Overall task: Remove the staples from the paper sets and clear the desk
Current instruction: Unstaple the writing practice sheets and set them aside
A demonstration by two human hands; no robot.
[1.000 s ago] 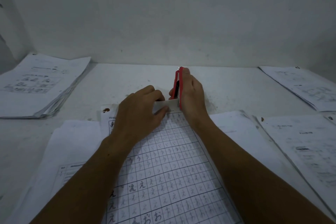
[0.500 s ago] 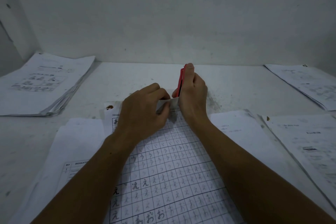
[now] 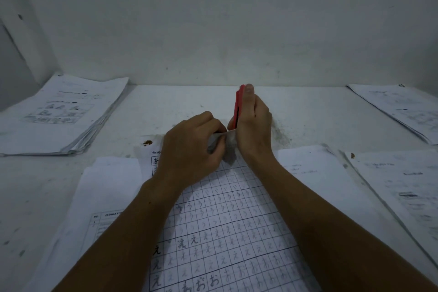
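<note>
Left hand [image 3: 189,149] pinches the gridded sheet's [image 3: 225,232] curled corner; right hand [image 3: 254,125] clasps a slim red remover [image 3: 237,106] upright.

Head-worn view, looking forward and down, close over desk [image 3: 71,197]

Matt paper sheets [image 3: 227,232]; red remover [image 3: 237,106] probably plastic; scuffed desk [image 3: 166,106].

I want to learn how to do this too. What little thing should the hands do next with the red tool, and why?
Probably lever the red tool gently to pry the staple out. The right hand holds it upright at the top corner of the grid worksheet, and the left hand pinches that corner, folded up. The staple itself is hidden, so I can't tell if it's already out.
</note>
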